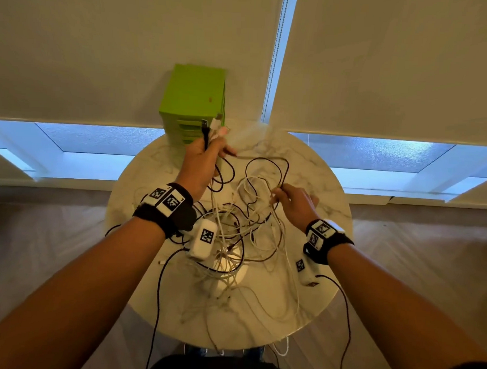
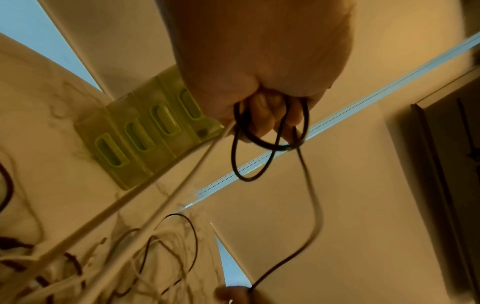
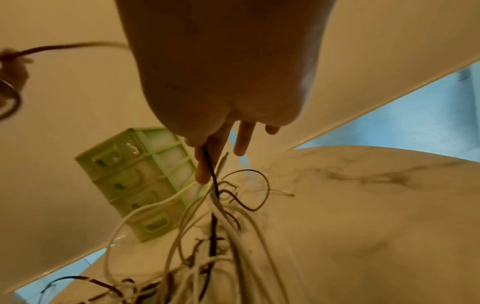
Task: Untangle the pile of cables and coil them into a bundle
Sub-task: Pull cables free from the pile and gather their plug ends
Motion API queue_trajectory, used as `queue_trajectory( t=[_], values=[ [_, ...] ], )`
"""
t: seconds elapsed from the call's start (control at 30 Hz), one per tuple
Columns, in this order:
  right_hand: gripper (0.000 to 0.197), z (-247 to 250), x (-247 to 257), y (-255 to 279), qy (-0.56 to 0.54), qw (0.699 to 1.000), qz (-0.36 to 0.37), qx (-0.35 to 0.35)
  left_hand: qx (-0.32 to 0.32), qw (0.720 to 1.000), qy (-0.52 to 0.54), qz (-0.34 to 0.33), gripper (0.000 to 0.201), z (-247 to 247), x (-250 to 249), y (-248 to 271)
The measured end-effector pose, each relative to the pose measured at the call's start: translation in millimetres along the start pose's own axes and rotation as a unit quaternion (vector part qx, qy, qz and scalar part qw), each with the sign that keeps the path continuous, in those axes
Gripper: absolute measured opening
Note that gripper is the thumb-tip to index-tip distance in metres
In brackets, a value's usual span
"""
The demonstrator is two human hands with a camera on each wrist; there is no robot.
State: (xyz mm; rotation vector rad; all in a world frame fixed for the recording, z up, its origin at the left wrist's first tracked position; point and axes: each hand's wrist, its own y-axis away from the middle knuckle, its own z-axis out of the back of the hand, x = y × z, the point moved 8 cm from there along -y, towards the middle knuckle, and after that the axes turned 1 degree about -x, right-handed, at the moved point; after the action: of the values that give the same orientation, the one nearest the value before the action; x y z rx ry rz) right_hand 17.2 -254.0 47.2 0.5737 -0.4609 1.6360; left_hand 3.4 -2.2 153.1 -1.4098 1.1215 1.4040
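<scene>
Black cable (image 1: 228,170) gripped by both hands, seemingly.

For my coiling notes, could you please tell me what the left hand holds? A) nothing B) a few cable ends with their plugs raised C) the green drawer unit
B: the left hand grips cable ends with plugs pointing up, before the green drawer unit.
</scene>
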Motion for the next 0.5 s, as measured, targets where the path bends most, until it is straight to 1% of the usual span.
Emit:
queue_trajectory(
  t=[0.07, 0.13, 0.17, 0.27, 0.33, 0.37, 0.5],
  values=[
    [0.033, 8, 24, -7, -0.014, 0.999, 0.032, -0.025, 0.034, 0.997, -0.066, -0.007, 0.024, -8, 7, 4],
    [0.028, 11, 47, -11, -0.067, 0.995, 0.077, -0.006, 0.059, 0.995, -0.083, 0.009, 0.014, -18, 18, 10],
    [0.026, 12, 56, -11, -0.081, 0.993, 0.090, 0.011, 0.066, 0.995, -0.074, 0.023, 0.014, -21, 24, 11],
    [0.033, 18, 80, -5, -0.070, 0.989, 0.122, 0.053, 0.076, 0.992, -0.081, 0.063, 0.028, -29, 29, 16],
    [0.037, 22, 85, -1, -0.071, 0.988, 0.123, 0.067, 0.100, 0.987, -0.111, 0.065, 0.032, -35, 26, 21],
    [0.035, 24, 84, 0, -0.076, 0.988, 0.116, 0.071, 0.113, 0.984, -0.124, 0.065, 0.033, -38, 26, 22],
    [0.016, 33, 83, 3, -0.116, 0.988, 0.088, 0.059, 0.160, 0.972, -0.156, 0.065, 0.050, -47, 31, 25]
  ],
)
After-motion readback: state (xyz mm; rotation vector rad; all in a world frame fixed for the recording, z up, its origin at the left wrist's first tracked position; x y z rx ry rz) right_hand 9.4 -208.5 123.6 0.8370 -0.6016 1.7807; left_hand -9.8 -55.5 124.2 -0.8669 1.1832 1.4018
